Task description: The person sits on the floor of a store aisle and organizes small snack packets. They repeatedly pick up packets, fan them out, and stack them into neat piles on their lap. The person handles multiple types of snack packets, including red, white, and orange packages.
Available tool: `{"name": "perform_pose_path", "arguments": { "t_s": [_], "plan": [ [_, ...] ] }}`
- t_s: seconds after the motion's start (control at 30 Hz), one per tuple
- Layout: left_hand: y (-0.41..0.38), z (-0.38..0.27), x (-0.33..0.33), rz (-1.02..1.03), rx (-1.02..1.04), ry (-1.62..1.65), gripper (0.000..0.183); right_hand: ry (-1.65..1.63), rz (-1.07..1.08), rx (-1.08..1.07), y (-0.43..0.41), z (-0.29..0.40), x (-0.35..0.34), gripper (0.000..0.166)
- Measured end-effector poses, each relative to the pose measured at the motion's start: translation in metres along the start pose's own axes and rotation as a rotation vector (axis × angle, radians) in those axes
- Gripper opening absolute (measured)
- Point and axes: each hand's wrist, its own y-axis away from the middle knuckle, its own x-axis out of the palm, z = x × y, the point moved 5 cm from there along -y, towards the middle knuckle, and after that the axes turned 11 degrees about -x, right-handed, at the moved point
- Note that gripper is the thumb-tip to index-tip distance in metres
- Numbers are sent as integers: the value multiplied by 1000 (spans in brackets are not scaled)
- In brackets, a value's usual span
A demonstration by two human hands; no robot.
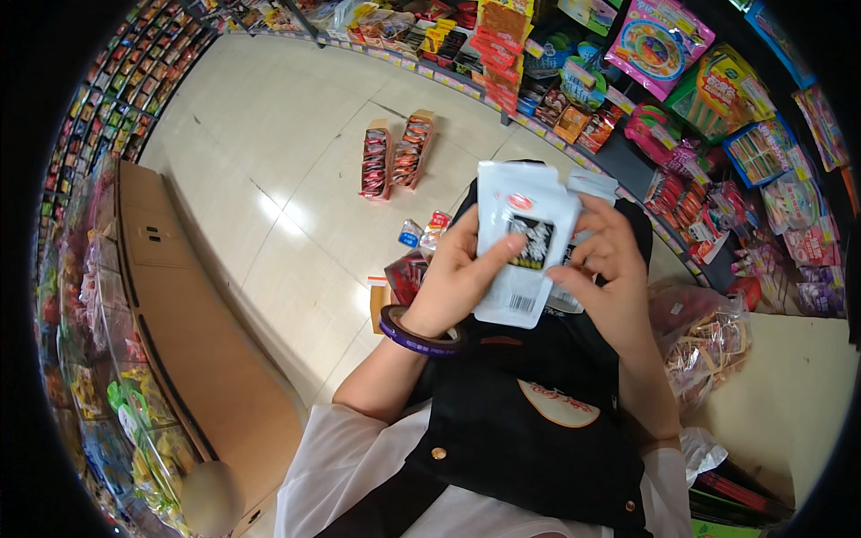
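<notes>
My left hand (464, 269) grips a stack of white plastic snack packets (514, 289), its thumb lying on the black printed square of the top one. A roll of purple tape (420, 344) sits around my left wrist like a bracelet. My right hand (609, 269) is at the stack's right side, fingers bent around further white packets (592, 185), which partly hide behind the front ones. Below the hands is my black apron (525, 397). Just left of the hands lie a clear bag with red contents (405, 274) and two small packets (434, 228) on the floor.
Two open cartons of small packets (375, 161) (412, 151) stand on the tiled floor. Shelves with hanging snack bags (659, 50) curve along the top and right. A brown display stand (195, 269) is at left, beside bagged goods. A clear bag of packets (706, 343) lies at right.
</notes>
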Motion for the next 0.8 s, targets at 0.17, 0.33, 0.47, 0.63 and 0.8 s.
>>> {"name": "perform_pose_path", "arguments": {
  "t_s": [0.17,0.33,0.47,0.63,0.8],
  "plan": [
    [-5,28,1,-35,-80,-46,35,-181,27,159,4,-12,3,67],
    [-15,36,-14,-77,-124,245,37,-75,-157,115,9,-26,-46,41],
    [-20,38,-39,-107,-103,260,34,476,-239,45,16,-22,-79,38],
    [-22,36,-47,-181,-43,217,34,547,38,-42,23,-30,-46,34],
    [-15,26,-41,-185,-39,228,33,528,98,24,23,-51,-38,29]
  ]
}}
